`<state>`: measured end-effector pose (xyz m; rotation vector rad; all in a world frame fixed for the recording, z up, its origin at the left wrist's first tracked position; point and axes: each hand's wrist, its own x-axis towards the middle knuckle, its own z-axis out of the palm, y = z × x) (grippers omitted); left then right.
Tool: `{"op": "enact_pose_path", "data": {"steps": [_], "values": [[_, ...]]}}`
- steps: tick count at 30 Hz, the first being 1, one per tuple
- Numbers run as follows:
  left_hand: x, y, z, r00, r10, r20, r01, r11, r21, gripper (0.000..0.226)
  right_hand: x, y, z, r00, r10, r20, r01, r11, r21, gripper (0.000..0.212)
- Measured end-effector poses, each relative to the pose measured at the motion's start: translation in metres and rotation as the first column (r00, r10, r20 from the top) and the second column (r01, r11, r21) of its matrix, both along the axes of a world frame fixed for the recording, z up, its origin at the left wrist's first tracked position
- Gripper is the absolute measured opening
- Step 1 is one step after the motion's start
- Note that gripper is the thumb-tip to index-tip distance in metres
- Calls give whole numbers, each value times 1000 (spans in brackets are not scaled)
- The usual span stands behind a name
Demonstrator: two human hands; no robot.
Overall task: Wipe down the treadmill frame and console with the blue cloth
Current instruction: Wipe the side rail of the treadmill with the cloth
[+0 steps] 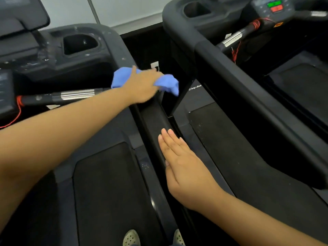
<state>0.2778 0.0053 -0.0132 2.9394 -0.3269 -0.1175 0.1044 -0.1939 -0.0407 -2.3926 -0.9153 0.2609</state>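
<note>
Beside a second treadmill [257, 107], the near treadmill [110, 183] has a black rail [154, 125]. The left hand [142, 84] grips the bunched cloth [168, 84] at the rail's top. The right hand [184, 166] lies flat over the rail, fingers straight, holding nothing.

Left forearm bare, stretched diagonally forward and rightward from lower left. Left hand [142, 84] motion-blurred, fingers curled round crumpled blue fabric cloth [168, 83], bunches showing either side of hand. Right forearm bare, entering from lower right. Right hand [184, 166] flat, palm down, fingers straight and together, pointing forward-left, thumb tucked alongside.
</note>
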Motion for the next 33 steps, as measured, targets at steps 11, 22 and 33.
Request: {"op": "enact_pose_path", "data": {"steps": [11,22,33], "values": [[-54,-34,-14,689,-720,-83,718,694,-59,19,-8,-1,-10,969,37,243,-30,999,-31,56],[15,39,-9,778,-624,76,628,777,-45,42,11,23,-11,961,-20,277,69,983,-170,60],[87,137,-12,858,-472,204,488,872,-32,36,36,63,-8,929,-51,367,184,923,-339,59]]}}
